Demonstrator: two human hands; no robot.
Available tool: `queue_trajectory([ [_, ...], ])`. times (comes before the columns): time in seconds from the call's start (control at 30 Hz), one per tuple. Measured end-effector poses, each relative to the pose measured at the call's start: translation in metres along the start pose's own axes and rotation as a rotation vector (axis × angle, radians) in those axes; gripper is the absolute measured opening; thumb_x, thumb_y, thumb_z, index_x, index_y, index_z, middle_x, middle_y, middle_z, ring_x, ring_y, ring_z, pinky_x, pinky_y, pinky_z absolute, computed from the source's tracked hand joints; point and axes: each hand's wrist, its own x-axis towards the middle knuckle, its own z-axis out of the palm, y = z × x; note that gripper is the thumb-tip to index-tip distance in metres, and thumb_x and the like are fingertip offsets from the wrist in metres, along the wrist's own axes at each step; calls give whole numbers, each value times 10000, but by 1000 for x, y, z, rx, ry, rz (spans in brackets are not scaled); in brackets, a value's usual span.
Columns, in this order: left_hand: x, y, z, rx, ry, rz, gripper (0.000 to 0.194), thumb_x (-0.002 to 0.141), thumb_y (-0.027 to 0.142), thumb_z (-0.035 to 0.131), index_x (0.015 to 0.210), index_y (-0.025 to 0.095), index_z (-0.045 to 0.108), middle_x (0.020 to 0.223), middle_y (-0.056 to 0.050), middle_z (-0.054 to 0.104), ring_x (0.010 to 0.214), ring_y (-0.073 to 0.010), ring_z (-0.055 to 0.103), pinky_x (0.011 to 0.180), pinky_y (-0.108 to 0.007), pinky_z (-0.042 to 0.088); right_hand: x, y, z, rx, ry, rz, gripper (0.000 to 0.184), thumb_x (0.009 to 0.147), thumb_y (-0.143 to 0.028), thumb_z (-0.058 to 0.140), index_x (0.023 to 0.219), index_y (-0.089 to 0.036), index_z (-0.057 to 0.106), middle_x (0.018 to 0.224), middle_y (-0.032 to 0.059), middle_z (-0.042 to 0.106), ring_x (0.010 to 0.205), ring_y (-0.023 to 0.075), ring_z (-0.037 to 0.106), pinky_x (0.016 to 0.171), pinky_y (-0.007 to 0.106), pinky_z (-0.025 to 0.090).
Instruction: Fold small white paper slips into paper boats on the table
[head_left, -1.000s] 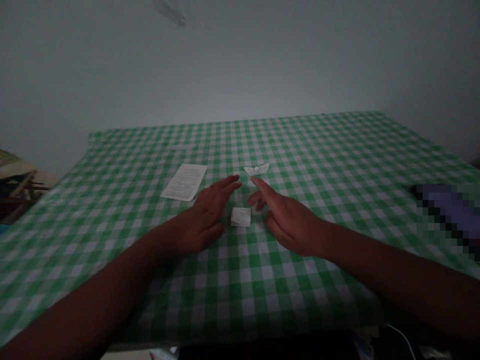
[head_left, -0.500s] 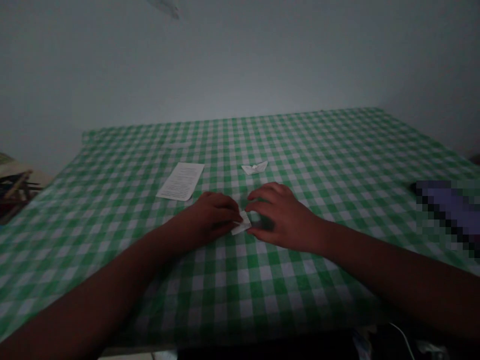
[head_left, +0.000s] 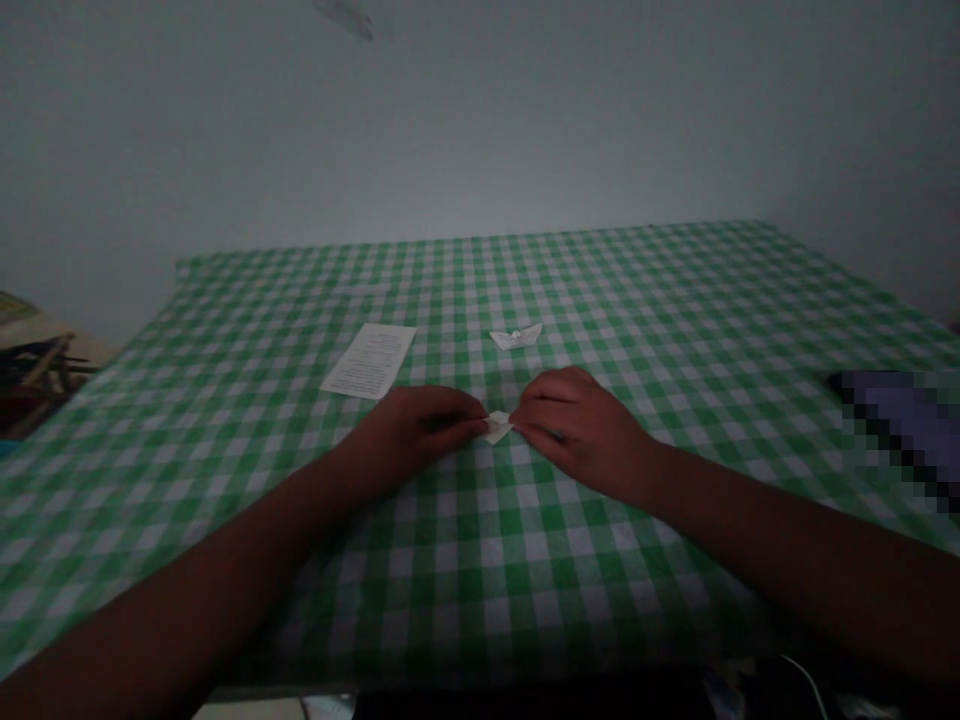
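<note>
A small folded piece of white paper [head_left: 498, 427] sits between my two hands, just above the green-and-white checked tablecloth [head_left: 480, 560]. My left hand [head_left: 420, 425] pinches its left side with fingers closed. My right hand [head_left: 574, 425] pinches its right side, fingers curled over it. Most of the paper is hidden by my fingertips. Beyond my hands lies a small white paper boat [head_left: 515, 338].
A printed sheet of paper [head_left: 370, 360] lies flat to the left of the boat. A dark blurred object [head_left: 900, 420] rests at the right edge of the table. Wooden furniture [head_left: 34, 365] stands off the table's left side. A plain wall rises behind.
My hands went from open beside the folded paper to closing on it from both sides. They now pinch it, lifted slightly and turned.
</note>
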Motion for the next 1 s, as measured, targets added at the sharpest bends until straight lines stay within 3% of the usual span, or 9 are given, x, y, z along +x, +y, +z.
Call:
queue_trajectory([
  [0.13, 0, -4, 2, -128, 49, -82, 159, 889, 367, 666, 926, 223, 723, 875, -9, 747, 780, -167, 689, 727, -296, 555, 0, -1, 0, 16, 35, 9, 138, 933, -189, 570, 1006, -190, 687, 982, 64, 699, 947, 221, 632, 864, 405, 438],
  [0.3, 0, -6, 5, -95, 166, 70, 111, 865, 312, 696, 859, 203, 714, 937, -38, 728, 873, -183, 684, 835, -344, 552, 2, -6, 0, 160, 88, 17, 274, 823, -244, 705, 1090, -200, 658, 1052, 77, 705, 1005, 238, 630, 898, 418, 474],
  [0.5, -3, 1, 2, -14, 205, 206, 57, 858, 255, 715, 839, 202, 708, 948, -44, 724, 850, -161, 686, 788, -306, 557, 4, -3, 1, 278, 138, 63, 69, 926, -251, 636, 956, -213, 685, 995, 59, 727, 957, 203, 653, 869, 389, 519],
  [0.67, -4, 5, 0, -24, 168, 203, 49, 868, 263, 697, 860, 215, 703, 958, -37, 737, 868, -167, 697, 798, -312, 560, 4, -1, 3, 489, 154, 162, 54, 914, -259, 663, 917, -220, 700, 959, 41, 733, 913, 174, 679, 841, 347, 545],
  [1.0, -6, 3, -4, -38, 207, 114, 87, 865, 301, 699, 874, 215, 690, 980, -27, 741, 848, -167, 694, 769, -301, 551, 5, 1, 1, 598, 104, 291, 62, 873, -285, 703, 898, -227, 707, 996, 29, 745, 931, 184, 692, 890, 372, 539],
])
